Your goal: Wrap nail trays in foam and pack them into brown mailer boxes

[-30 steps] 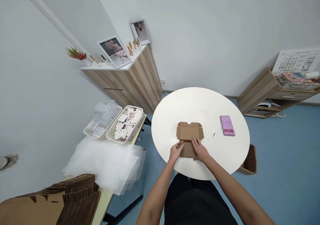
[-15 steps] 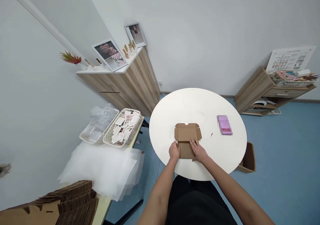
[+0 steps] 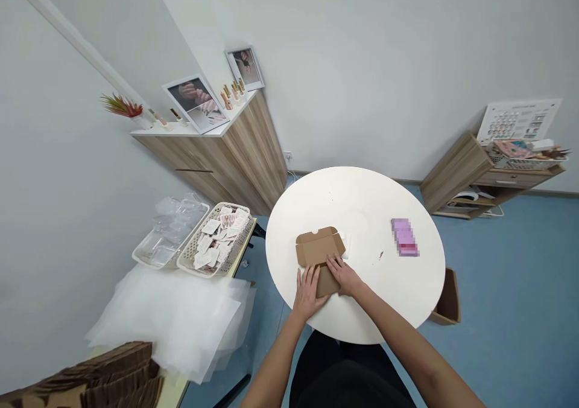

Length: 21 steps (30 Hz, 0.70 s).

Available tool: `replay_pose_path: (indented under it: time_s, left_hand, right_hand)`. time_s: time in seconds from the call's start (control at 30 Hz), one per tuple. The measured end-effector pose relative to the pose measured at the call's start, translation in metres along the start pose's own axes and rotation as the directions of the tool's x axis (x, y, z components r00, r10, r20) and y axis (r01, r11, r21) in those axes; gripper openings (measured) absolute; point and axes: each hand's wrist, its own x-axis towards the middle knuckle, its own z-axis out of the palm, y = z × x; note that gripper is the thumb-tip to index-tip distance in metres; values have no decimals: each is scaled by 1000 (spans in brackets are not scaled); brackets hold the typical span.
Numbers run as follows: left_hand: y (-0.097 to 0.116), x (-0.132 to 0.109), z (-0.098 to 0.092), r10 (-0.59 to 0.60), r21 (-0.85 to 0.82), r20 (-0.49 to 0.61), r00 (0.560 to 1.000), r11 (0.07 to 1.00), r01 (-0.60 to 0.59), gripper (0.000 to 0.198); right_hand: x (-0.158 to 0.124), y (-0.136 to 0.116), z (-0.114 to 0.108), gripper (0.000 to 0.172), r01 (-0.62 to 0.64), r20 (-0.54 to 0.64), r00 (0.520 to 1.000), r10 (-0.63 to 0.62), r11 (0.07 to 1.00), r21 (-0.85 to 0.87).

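A small brown cardboard box (image 3: 320,250) with its lid folded back lies at a slant on the round white table (image 3: 362,311). My left hand (image 3: 308,290) is around its near left side, fingers over the edge and thumb at the front. On the opposite side, my right hand (image 3: 344,276) grips the right wall, its fingertips by the fold of the lid. The inside of the box is largely covered by my hands. A flat white item (image 3: 346,245) peeks out just right of the lid; its kind is unclear.
A pixelated purple item (image 3: 404,237) lies to the right on the table. At left, a side table bears a basket of small packets (image 3: 217,242), a basket of clear plastic (image 3: 169,233), white sheets (image 3: 176,311) and stacked cardboard (image 3: 122,378). An open carton (image 3: 447,299) stands on the floor.
The box has shifted left and turned anticlockwise between my hands. My left hand has moved from its side edge to lie further over it. The white item beside the lid has come into view.
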Motion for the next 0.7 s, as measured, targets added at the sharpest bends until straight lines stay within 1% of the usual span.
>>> replay_pose_path:
  time_s: [0.03, 0.07, 0.13, 0.23, 0.33, 0.4, 0.43, 0.47, 0.5, 0.53, 0.57, 0.6, 0.63, 0.67, 0.7]
  left_hand:
    - [-5, -2, -2, 27, 20, 35, 999, 999, -28, 89]
    - [-10, -3, -3, 21, 38, 57, 998, 999, -23, 93]
    - [-20, -2, -4, -43, 58, 66, 997, 998, 39, 96]
    - [-36, 4, -3, -125, 46, 59, 990, 991, 122, 94]
    - [-50, 13, -2, -186, 28, 45, 982, 982, 185, 96]
    - [-59, 19, -2, -226, 24, 34, 974, 974, 225, 98]
    - [-64, 22, -3, -241, 22, 30, 970, 970, 241, 99]
    - [-68, 24, -3, -252, 19, 30, 967, 968, 252, 100]
    - [-71, 26, -4, -259, 13, 32, 965, 966, 259, 101]
    - [-74, 28, -5, -263, 4, 36, 964, 965, 263, 103]
    - [-76, 30, -5, -264, -7, 41, 964, 964, 264, 104]
    - [-78, 31, -6, -263, -21, 44, 964, 964, 264, 106]
    - [-78, 32, -6, -263, -36, 44, 964, 964, 264, 107]
    - [-78, 32, -6, -264, -52, 40, 964, 963, 266, 108]
    - [-77, 33, -6, -267, -67, 33, 963, 961, 269, 108]
  right_hand:
    - [8, -2, -3, 131, 22, 10, 1000, -22, 1000, -4]
    - [15, -3, -5, 131, 42, 17, 999, -42, 999, -5]
    - [30, -6, -10, 132, 82, 14, 997, -82, 997, 0]
    - [49, -10, -17, 128, 133, -9, 991, -133, 991, 10]
    - [63, -12, -24, 118, 154, -20, 988, -153, 988, 26]
    - [69, -11, -28, 105, 136, -67, 989, -132, 988, 67]
    - [71, -9, -30, 94, 108, -123, 988, -96, 990, 96]
    - [73, -5, -31, 82, 61, -204, 978, -34, 990, 130]
    - [75, 1, -31, 71, -7, -293, 954, 58, 985, 171]
    - [75, 8, -31, 64, -96, -373, 912, 173, 972, 216]
    - [76, 16, -31, 61, -201, -428, 852, 302, 943, 265]
    - [77, 25, -30, 63, -311, -438, 793, 424, 899, 309]
    - [77, 33, -29, 67, -411, -412, 742, 529, 844, 343]
    - [77, 40, -28, 72, -493, -364, 704, 610, 789, 367]
    - [77, 47, -27, 77, -552, -308, 682, 663, 743, 378]
